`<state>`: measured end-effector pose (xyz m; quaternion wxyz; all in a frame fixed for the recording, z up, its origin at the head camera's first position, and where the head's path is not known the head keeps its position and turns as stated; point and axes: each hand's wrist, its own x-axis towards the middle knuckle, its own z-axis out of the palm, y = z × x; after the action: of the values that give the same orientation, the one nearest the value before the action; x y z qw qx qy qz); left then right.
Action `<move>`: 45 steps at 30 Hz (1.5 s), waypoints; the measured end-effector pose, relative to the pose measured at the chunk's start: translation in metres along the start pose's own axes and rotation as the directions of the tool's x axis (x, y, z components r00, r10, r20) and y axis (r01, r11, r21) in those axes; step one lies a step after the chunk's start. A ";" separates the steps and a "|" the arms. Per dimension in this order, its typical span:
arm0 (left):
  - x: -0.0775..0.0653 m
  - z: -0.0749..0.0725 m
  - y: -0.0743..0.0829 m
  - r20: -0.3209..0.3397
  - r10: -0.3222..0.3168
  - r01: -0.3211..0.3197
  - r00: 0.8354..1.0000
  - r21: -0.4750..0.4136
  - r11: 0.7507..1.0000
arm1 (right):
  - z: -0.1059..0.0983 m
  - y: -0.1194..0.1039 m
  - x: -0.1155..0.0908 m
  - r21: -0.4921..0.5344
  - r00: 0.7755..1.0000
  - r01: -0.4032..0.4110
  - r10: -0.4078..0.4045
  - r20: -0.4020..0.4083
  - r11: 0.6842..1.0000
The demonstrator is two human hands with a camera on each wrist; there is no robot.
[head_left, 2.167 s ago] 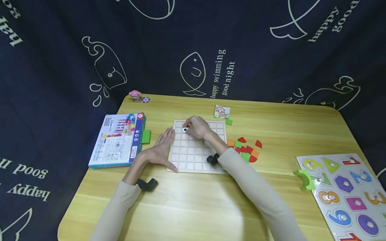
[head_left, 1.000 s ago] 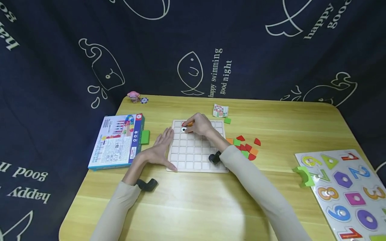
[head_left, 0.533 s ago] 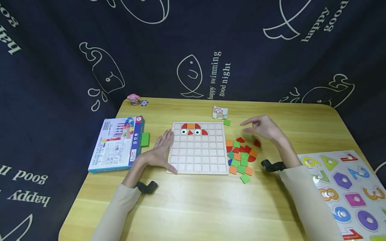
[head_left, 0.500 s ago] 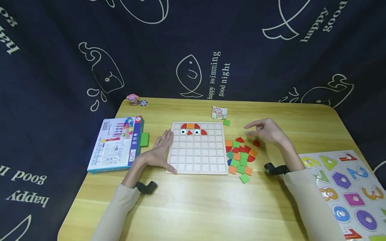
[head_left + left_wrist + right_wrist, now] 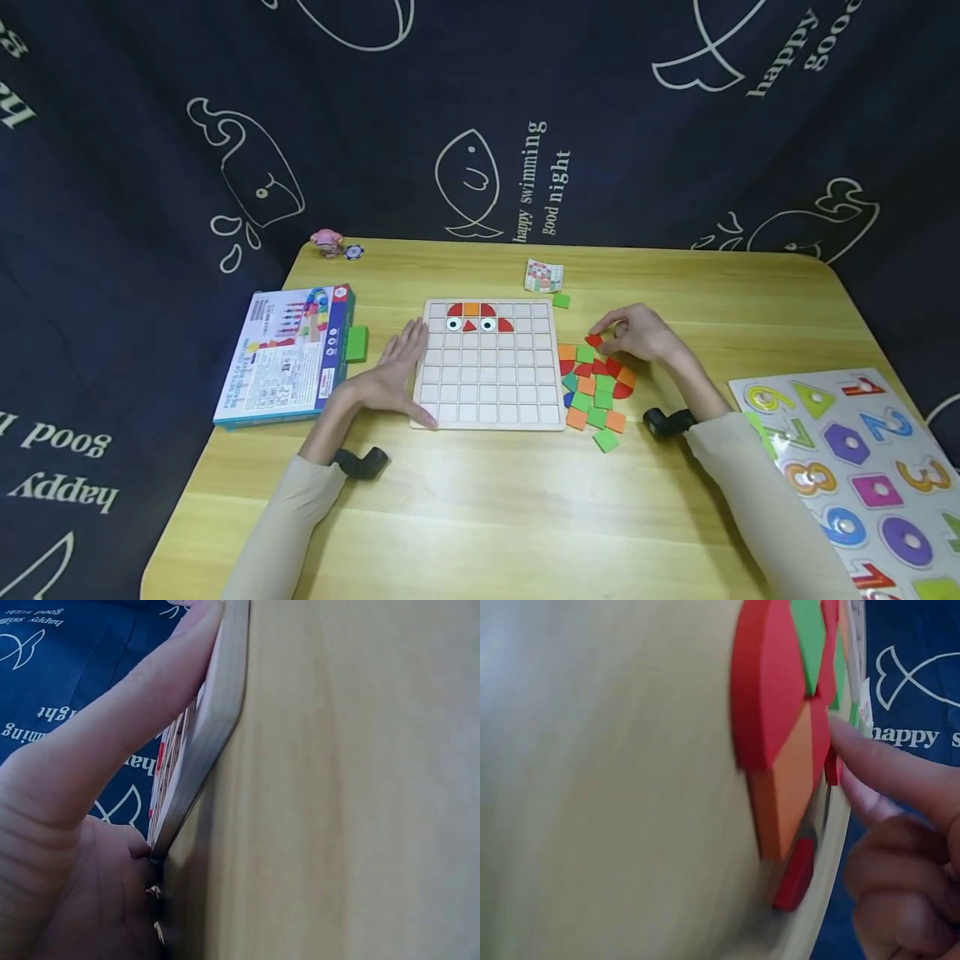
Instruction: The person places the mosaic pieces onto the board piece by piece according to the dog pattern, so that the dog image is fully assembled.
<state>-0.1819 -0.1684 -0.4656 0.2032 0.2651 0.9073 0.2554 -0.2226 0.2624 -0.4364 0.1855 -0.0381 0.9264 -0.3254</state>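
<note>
My left hand point(image 5: 388, 383) lies spread along the left edge of a pale grid board point(image 5: 487, 375), thumb at the near left corner. The left wrist view shows the thumb point(image 5: 142, 690) against the board's rim. In the board's top rows sit red tiles, an orange square tile point(image 5: 471, 309) and two eye tiles point(image 5: 488, 324). Right of the board, my right hand point(image 5: 641, 332) pinches a red quarter-circle tile point(image 5: 594, 340) between thumb and index finger, at the far side of a pile of loose tiles point(image 5: 603, 398). Another red tile point(image 5: 795, 876) lies under that hand.
A pattern card point(image 5: 543, 276) and a green tile point(image 5: 562, 301) lie behind the board. At left are a flat box point(image 5: 285, 354) and a green block point(image 5: 357, 343). A number puzzle board point(image 5: 847, 475) occupies the right side. A pink figurine point(image 5: 327, 242) stands at the back left corner.
My right hand has left the board, swung right past the loose tiles, then come back to them and taken hold of a red tile. My left hand has stayed at the board's edge.
</note>
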 end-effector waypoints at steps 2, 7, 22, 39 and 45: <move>0.000 -0.001 0.000 -0.002 0.001 -0.001 1.000 0.004 1.000 | -0.004 -0.003 -0.001 -0.067 0.999 -0.037 0.035 -0.033 0.997; 0.000 -0.002 -0.001 -0.003 -0.001 0.001 1.000 0.005 1.000 | -0.013 -0.002 0.000 -0.171 0.998 -0.051 0.045 -0.034 0.984; -0.003 -0.002 -0.001 -0.012 -0.004 0.004 1.000 -0.002 1.000 | -0.015 0.010 0.011 -0.014 0.994 0.049 -0.047 0.101 0.999; -0.003 0.001 -0.001 -0.027 -0.020 0.021 0.999 0.052 0.998 | 0.012 -0.077 0.023 0.003 0.966 0.257 -0.257 -0.016 0.966; 0.001 0.003 0.003 -0.024 -0.017 0.019 1.000 0.076 0.997 | 0.072 -0.143 0.050 0.058 0.968 0.248 -0.247 -0.037 0.967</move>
<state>-0.1800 -0.1648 -0.4670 0.1847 0.2613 0.9210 0.2220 -0.2493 0.0984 -0.4160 0.1310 -0.1429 0.9065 -0.3751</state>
